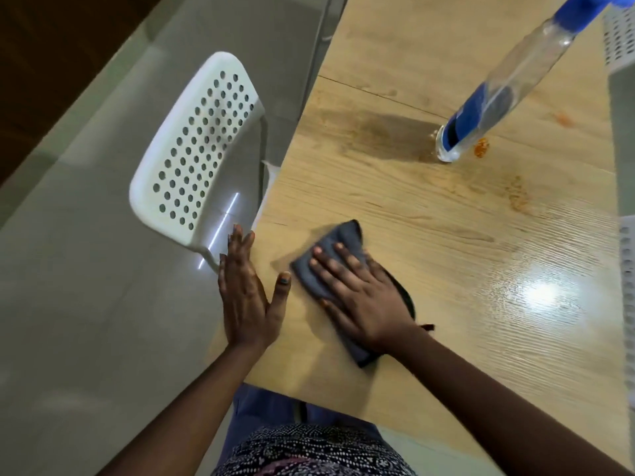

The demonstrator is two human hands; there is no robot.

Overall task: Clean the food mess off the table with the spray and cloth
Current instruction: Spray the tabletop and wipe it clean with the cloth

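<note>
Cloth (326,266): grey, soft, limp; lies near the desk (429,235) front edge under your right hand (360,297), fingers spread flat, pressing. Likely bunches unless you keep the palm flat on its middle. Left hand (245,290): flat at the desk edge, holding nothing. Spray bottle (498,94): upright beside orange crumbs (481,147); likely light, slick; take it at the neck.
</note>
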